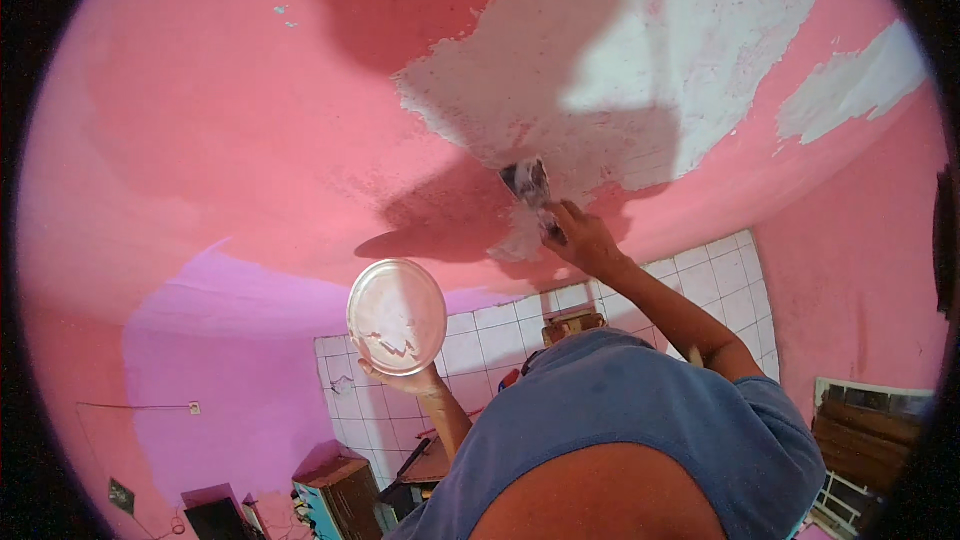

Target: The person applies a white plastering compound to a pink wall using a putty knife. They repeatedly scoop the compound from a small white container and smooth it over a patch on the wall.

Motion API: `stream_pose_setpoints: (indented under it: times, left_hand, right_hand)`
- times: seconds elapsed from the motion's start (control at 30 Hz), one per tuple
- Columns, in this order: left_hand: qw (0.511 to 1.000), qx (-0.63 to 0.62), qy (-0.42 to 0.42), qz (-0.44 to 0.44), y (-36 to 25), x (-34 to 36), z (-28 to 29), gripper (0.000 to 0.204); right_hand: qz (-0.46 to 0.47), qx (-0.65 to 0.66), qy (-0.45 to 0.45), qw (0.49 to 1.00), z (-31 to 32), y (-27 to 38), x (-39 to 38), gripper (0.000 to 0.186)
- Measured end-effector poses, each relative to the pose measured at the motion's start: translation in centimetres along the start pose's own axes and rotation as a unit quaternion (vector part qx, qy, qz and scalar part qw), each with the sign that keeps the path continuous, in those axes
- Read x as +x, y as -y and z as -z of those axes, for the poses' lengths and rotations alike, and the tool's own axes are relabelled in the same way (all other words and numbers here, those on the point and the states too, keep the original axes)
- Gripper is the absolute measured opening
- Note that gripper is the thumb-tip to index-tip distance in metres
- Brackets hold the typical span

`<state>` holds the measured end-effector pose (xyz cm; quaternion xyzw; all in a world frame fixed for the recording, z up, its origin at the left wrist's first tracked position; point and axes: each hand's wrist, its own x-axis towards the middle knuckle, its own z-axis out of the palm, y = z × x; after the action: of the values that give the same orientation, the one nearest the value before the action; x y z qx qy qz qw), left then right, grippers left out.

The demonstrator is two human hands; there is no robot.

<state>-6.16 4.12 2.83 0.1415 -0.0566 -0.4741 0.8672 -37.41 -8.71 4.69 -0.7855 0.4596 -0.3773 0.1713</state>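
Observation:
My right hand (588,242) is closed round the handle of a putty knife (527,180). Its blade, smeared with white filler, lies against the pink wall (330,140) at the lower edge of a large white filler patch (510,70). A thin smear of filler runs just below the blade. Lower and to the left, my left hand (405,376) grips a round white lid (402,305) by its bottom rim. Some filler sits on the lower part of the lid's face. Most of the left fingers are hidden behind the lid.
A smaller white patch (855,85) is at the upper right. White tiles (480,345) cover a lower wall section. A brown cabinet (345,485) stands at the lower left, and a wall socket (195,407) sits on the purple paint (240,360). My shadow falls across the wall.

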Motion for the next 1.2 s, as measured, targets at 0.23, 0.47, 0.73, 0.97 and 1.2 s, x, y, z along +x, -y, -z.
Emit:
stream_pose_setpoints:
  times: [0.23, 0.47, 0.73, 0.97, 1.2]
  left_hand:
    - [0.998, 0.028, -0.045, -0.023, 0.8, -0.1, -1.7, 0.055]
    - [0.998, -0.045, -0.030, 0.019, 0.3, -0.5, -1.3, 0.055]
    - [0.998, -0.057, 0.013, 0.029, 0.4, -0.6, -1.6, 0.054]
    - [0.997, -0.071, 0.011, 0.037, 0.2, -0.7, -0.7, 0.053]
    - [0.995, -0.089, 0.031, 0.044, 0.0, -0.6, -0.5, 0.054]
  right_hand:
    - [0.019, -0.015, -0.055, 0.998, 0.9, 1.2, 3.4, 0.046]
    - [-0.035, -0.081, 0.050, 0.995, -2.2, -2.7, -3.3, 0.046]
    - [0.080, -0.021, -0.050, 0.995, -0.6, 1.1, 3.6, 0.048]
    - [0.004, -0.107, 0.000, 0.994, -3.6, -4.4, -1.2, 0.049]
    - [0.036, -0.081, -0.065, 0.994, -1.6, -3.9, -1.7, 0.046]
